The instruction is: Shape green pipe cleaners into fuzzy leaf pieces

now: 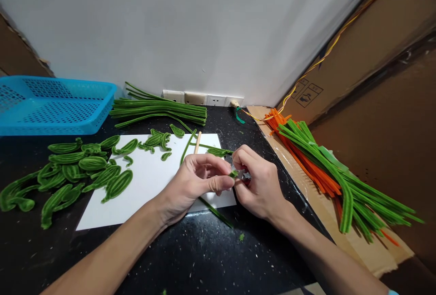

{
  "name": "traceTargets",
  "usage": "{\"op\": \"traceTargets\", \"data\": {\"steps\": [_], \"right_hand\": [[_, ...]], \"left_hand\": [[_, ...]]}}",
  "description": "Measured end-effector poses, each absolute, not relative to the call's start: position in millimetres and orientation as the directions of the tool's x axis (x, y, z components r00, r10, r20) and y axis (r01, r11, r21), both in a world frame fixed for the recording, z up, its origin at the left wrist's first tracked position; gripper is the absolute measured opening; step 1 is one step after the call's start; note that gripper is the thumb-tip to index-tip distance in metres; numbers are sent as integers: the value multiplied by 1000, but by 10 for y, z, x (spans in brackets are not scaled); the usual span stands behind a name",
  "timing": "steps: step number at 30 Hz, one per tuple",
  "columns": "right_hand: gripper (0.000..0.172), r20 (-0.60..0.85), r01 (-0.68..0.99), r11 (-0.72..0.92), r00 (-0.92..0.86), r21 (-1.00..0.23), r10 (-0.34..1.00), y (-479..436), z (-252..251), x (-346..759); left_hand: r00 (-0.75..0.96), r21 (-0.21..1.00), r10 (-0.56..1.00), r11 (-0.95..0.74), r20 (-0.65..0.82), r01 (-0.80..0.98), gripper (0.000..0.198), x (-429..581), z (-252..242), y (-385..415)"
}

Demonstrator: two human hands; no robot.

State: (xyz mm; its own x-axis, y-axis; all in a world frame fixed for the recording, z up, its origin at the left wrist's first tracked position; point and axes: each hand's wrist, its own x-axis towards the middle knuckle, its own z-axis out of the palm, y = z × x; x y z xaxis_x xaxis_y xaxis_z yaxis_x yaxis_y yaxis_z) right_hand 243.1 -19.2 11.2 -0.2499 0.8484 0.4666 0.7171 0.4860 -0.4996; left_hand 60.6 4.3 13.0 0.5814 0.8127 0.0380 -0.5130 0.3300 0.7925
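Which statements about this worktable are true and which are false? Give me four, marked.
1. The left hand pinches a small green piece. True.
2. A red basket stands at the right of the picture. False: a blue basket stands at the left.
3. Orange strips lie partly under bright green strips. True.
4. Nothing lies on the paper. False: leaf-shaped green pieces lie on the white paper.

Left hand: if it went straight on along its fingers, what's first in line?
Most likely the small shiny object in the right hand, then that hand itself. The left hand pinches a green chenille piece; exact depth there is unclear.
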Motion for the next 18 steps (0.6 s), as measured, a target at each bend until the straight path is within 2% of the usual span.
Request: {"op": "traceTargets", "data": {"steps": [7, 18], "right_hand": [[25, 467, 661, 489, -231, -569, 854, -199, 111, 2452], [19, 400, 672, 474, -277, -568, 873, -204, 117, 2447]], "left_hand": [[606, 791, 795, 348, 36, -504, 19, 575, 171, 44], [652, 855, 753, 278, 89, -438, 16, 563, 136, 46]]}}
